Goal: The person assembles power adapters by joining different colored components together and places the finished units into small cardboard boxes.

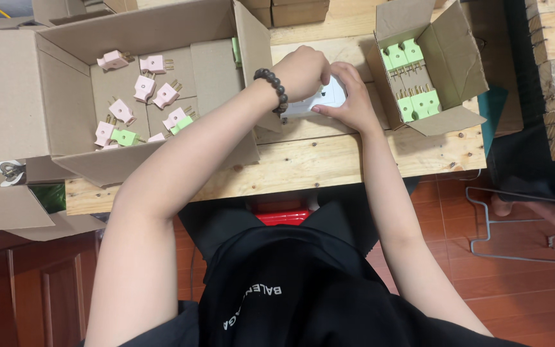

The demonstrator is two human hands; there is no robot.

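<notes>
I see my left hand [302, 69] curled down over the top of a white socket block [319, 99] on the wooden table [303, 164], fingers closed around something I can't make out, while my right hand [348, 96] is clamped on the block's side, apparently to steady it. The block sits between two cardboard boxes: a large box [65, 45] to the left with loose pink plugs [144, 87] and a few green ones, and a small box [448, 54] to the right with green plugs [419, 103] in neat rows (sorted, I'd judge). Most of the block's face is hidden under both hands
</notes>
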